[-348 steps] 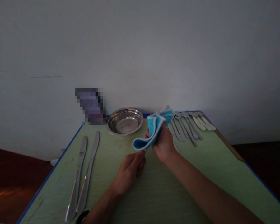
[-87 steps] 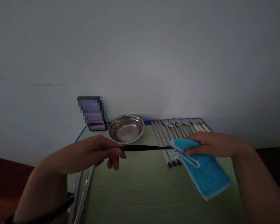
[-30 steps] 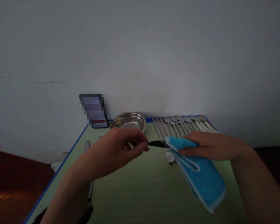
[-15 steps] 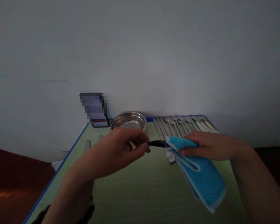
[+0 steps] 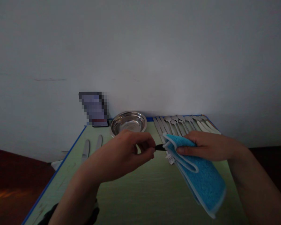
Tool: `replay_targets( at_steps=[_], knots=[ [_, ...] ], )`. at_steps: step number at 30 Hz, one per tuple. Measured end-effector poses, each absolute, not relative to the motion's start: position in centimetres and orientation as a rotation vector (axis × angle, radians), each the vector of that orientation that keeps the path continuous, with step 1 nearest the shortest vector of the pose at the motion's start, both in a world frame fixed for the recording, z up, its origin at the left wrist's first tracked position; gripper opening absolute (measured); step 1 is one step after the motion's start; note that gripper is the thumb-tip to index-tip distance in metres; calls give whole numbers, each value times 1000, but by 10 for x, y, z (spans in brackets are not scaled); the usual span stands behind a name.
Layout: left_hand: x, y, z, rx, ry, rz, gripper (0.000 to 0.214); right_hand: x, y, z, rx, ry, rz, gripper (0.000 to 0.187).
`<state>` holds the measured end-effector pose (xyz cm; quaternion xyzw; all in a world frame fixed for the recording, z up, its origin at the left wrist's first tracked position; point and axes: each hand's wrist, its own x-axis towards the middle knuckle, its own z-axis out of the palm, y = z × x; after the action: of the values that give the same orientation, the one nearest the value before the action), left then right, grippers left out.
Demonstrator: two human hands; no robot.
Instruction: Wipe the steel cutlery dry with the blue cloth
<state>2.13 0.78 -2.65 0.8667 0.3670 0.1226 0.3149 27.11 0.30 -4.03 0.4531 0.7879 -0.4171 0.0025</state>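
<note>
Knives (image 5: pixel 91 146): two lie side by side near the left edge of the table (image 5: pixel 142 193), set apart from the other cutlery and clear of both hands.
Phone (image 5: pixel 93 107): blurred, propped against the wall at the back left corner, just beside the bowl.
Bowl (image 5: pixel 128 122): steel, at the back edge, behind the left hand.
Left hand (image 5: pixel 121 154): fingers curled, thumb and fingertips pinching one end of the utensil, probably to keep it level and steady.
Utensil (image 5: pixel 159 147): held in the air over mid-table. Only a short dark stretch shows between the hands, and the rest is inside the cloth.
Cloth (image 5: pixel 196 175): blue, folded over the utensil, its loose end hanging down to the right.
Right hand (image 5: pixel 206 145): fingers pressed together on top and thumb beneath, squeezing the fold so that the cloth wraps the metal.
Cutlery row (image 5: pixel 182 122): laid parallel at the back right, behind the right hand.
</note>
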Motion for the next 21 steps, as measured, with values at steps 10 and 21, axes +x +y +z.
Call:
replay_targets(
  at_steps=[10,21],
  knots=[
    [24,9,-30,2312,901,332,12,249,4,-50,1320,2664,-1366,43],
    [26,18,-43,2139,1010,254,17,236,10,-72,2286,2337,-2376,35]
  ],
)
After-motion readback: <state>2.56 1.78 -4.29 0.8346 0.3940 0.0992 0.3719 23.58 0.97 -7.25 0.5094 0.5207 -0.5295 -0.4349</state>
